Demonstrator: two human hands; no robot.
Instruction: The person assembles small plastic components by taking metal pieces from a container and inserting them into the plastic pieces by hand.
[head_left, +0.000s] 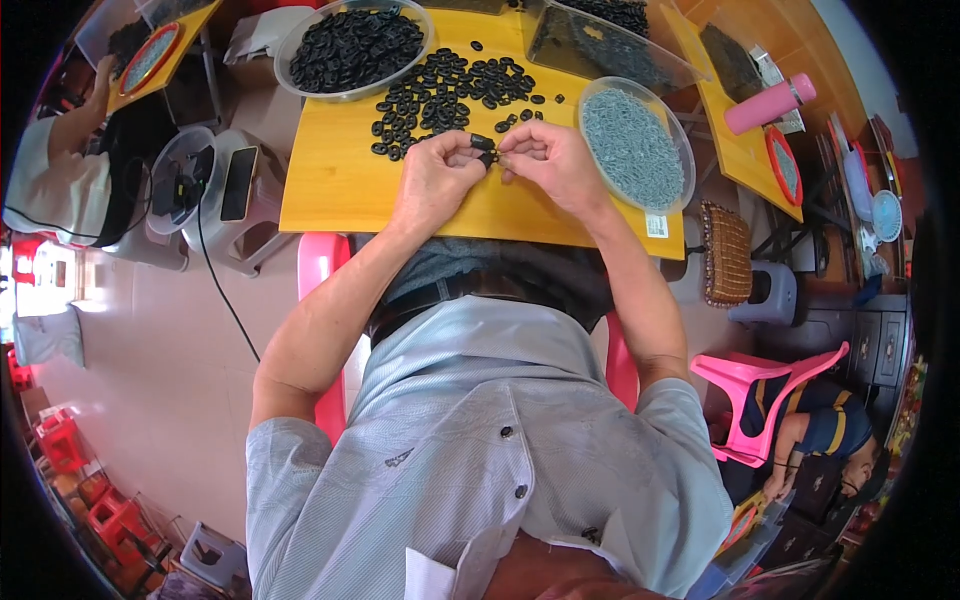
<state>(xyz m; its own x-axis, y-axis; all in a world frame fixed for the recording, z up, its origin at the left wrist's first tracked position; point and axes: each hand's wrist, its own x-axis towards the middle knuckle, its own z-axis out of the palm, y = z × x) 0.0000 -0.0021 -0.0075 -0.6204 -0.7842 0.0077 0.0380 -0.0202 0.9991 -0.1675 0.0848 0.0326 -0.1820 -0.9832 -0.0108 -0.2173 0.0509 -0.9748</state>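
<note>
Above the near part of the yellow table, my two hands meet at the fingertips. My left hand (pixel 438 182) is closed in a pinch on a small black piece (pixel 488 158), mostly covered by the fingers. A black band or cover wraps the tip of its index finger. My right hand (pixel 558 168) is closed too, thumb and forefinger pressed together against that piece; what they hold is too small to make out. Just beyond lie many loose black oval pieces with holes (pixel 425 100). Right of my hands, a clear round tub (pixel 688 170) holds a heap of small grey pieces.
A clear round tub (pixel 285 75) of black ovals stands at the table's (pixel 340 190) far left, a clear bin (pixel 560 50) at the far right. A pink bottle (pixel 770 104) lies on another table. Stools, a phone (pixel 238 184) and a cable are left; people sit at both sides.
</note>
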